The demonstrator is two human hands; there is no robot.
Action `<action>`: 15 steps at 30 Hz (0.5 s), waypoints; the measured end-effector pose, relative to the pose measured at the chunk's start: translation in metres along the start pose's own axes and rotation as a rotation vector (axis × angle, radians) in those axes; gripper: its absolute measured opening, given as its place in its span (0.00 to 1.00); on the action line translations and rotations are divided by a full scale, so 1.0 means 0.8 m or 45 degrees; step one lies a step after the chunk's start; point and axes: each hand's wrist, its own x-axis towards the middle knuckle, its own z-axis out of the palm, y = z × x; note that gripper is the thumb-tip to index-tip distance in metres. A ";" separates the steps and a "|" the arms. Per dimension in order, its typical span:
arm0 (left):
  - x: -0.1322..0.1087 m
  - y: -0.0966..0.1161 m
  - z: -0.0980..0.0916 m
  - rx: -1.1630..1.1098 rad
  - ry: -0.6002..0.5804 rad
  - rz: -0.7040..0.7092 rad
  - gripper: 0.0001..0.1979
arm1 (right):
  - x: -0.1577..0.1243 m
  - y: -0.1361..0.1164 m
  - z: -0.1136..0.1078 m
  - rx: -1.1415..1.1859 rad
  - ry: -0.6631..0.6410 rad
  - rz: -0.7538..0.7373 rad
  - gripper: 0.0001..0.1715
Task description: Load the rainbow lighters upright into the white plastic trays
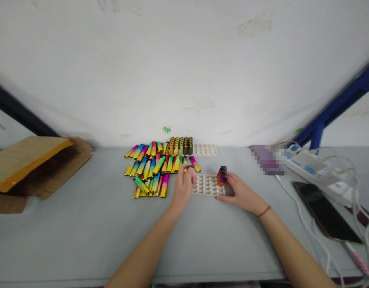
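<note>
My left hand is closed beside the left end of a pale tray with rows of holes. A small dark end shows at its fingertips, but I cannot make out what it belongs to. At the tray's right end, my right hand has its thumb at the near corner and its fingers by the far side, gripping that end. Several slim shiny tubes with dark tops stand upright there, touching or close to the fingers. Left of my left hand lies a loose pile of shiny multicoloured tubes.
A second holed tray lies by the wall, with upright tubes packed at its left. An open cardboard box is at far left. To the right are a power strip, a black phone and white cables.
</note>
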 end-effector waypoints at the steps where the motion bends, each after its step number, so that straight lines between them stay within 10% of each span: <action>1: -0.003 -0.002 0.000 0.086 -0.053 0.100 0.13 | 0.000 0.000 0.000 -0.001 0.001 0.002 0.38; 7: -0.016 -0.004 0.003 0.529 -0.346 0.672 0.09 | 0.001 -0.003 -0.001 0.018 0.002 0.011 0.39; 15: -0.021 -0.011 0.012 0.552 -0.438 0.537 0.10 | 0.001 -0.006 -0.003 0.035 0.001 -0.001 0.38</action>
